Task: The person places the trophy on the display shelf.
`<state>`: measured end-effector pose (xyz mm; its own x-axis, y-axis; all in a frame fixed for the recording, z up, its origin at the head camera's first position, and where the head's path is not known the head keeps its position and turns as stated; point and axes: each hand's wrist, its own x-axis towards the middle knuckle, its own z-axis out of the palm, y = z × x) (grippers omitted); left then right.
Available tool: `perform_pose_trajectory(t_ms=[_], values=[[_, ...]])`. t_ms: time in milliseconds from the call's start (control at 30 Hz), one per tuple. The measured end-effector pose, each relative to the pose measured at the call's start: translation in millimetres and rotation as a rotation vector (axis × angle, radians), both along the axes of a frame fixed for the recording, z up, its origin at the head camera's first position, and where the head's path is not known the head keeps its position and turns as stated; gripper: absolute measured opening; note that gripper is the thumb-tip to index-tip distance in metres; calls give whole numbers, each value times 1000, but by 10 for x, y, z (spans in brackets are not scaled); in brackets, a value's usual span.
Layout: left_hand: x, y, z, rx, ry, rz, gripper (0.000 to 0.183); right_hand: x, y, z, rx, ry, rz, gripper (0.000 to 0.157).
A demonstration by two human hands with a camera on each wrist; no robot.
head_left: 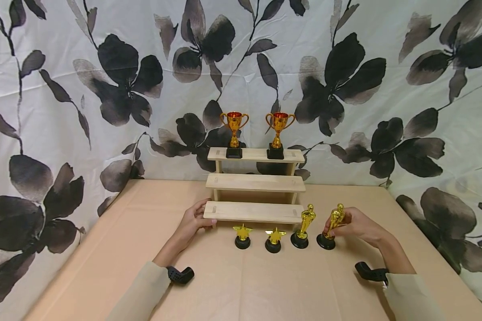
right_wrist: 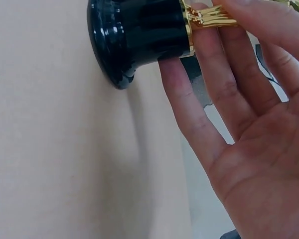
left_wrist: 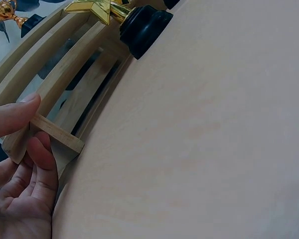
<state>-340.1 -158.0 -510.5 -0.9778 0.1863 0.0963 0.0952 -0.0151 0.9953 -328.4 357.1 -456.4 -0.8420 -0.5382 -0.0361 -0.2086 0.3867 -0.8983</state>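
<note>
My left hand [head_left: 191, 220] grips the left end of the bottom step of a three-tier wooden display stand [head_left: 253, 211]. In the left wrist view its thumb [left_wrist: 15, 117] lies along the step's end, fingers curled round the side support. My right hand [head_left: 355, 225] pinches a gold figure statuette [head_left: 336, 217] by its lower body, above a round black base [right_wrist: 149, 30]. To its left stands a matching gold statuette [head_left: 306, 219]. Two small gold star trophies, one on the left [head_left: 242, 236] and one on the right [head_left: 273, 240], stand in front of the stand.
On the top tier stand two gold cup trophies, a left one [head_left: 234, 129] and a right one [head_left: 279, 129], each on a square black base. Behind the beige-covered table [head_left: 241, 290] hangs a white cloth [head_left: 265, 26] with dark flowers, close to the stand's back.
</note>
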Motion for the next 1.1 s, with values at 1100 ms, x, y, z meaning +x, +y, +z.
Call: perform_pose_trajectory(t_ms=[1100], values=[[-2,4,-5,3,5,-19,85,69,-36,214,-18,82,-99,29]])
